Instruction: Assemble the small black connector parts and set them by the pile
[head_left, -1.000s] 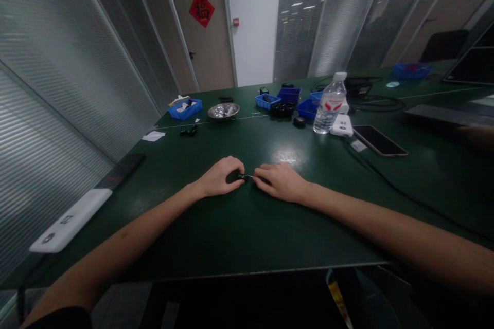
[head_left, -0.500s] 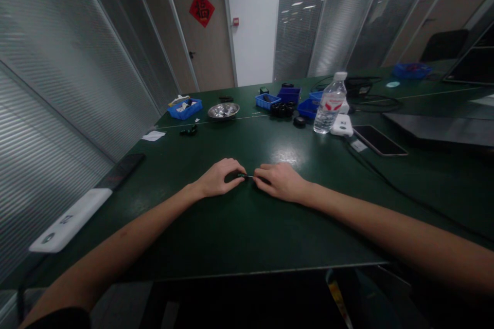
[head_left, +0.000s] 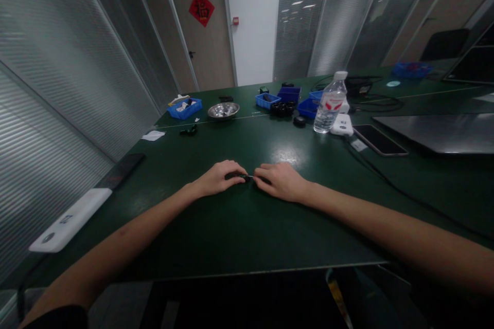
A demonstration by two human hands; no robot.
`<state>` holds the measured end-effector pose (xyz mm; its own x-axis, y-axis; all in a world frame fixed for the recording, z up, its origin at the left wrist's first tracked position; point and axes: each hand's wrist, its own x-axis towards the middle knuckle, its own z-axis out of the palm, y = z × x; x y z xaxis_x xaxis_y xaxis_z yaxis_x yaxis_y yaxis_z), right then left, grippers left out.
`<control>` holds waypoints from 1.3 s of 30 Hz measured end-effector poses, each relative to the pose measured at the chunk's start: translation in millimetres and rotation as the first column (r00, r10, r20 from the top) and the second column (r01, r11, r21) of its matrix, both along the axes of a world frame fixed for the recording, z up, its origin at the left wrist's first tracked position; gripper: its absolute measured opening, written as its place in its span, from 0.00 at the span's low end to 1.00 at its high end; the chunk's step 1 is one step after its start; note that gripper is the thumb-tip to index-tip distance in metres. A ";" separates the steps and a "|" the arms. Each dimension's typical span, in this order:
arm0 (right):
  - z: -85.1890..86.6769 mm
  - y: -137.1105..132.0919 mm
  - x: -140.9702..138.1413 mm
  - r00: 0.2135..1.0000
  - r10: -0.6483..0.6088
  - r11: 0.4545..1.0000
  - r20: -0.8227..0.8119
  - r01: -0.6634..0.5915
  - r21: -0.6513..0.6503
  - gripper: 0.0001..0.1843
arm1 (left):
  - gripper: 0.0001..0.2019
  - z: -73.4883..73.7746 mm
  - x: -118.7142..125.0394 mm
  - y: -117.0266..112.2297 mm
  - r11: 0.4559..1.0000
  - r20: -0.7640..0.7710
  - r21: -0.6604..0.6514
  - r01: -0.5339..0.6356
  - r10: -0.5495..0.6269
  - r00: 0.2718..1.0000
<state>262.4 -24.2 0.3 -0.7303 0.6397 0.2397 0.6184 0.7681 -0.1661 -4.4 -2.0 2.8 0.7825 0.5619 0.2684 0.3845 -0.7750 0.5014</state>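
Observation:
Both hands meet low over the green table (head_left: 231, 236), at its middle. My left hand (head_left: 216, 179) is closed, with thumb and fingers pinching a small dark piece (head_left: 244, 178). From that piece a thin, light, metal-looking sliver (head_left: 250, 177) reaches across to the fingertips of my right hand (head_left: 283, 181). The right fingers are curled and pressed together at the sliver's end. Most of the dark piece is covered by my left fingers, and its kind is too small to make out.
Farther back stand a metal bowl (head_left: 224, 117), a blue basket (head_left: 185, 109) and several blue bins (head_left: 289, 95). To the right are a water bottle (head_left: 330, 108), a phone (head_left: 380, 140), a cable and a grey laptop (head_left: 443, 131). A white power bank (head_left: 71, 221) lies left.
My left hand has shifted very slightly, and the dark piece shows a little differently at its fingertips. My right hand stays put. At the right, the laptop's grey surface has moved and looks lighter.

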 end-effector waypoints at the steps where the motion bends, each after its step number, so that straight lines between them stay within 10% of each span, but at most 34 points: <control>1: -0.5 0.3 0.1 1.000 0.000 1.000 0.003 0.000 -0.001 0.16 | 0.10 0.0 0.1 0.5 1.000 0.004 -0.014 -0.001 0.001 1.000; 28: 1.2 -1.2 0.6 1.000 0.018 1.000 -0.022 -0.018 -0.009 0.17 | 0.11 -1.2 0.2 2.5 0.975 0.118 -0.222 -0.004 0.031 0.993; 39: -1.9 0.7 0.3 1.000 -0.003 1.000 -0.012 0.003 0.010 0.16 | 0.12 2.2 1.7 0.5 0.992 0.105 -0.116 -0.055 0.067 0.992</control>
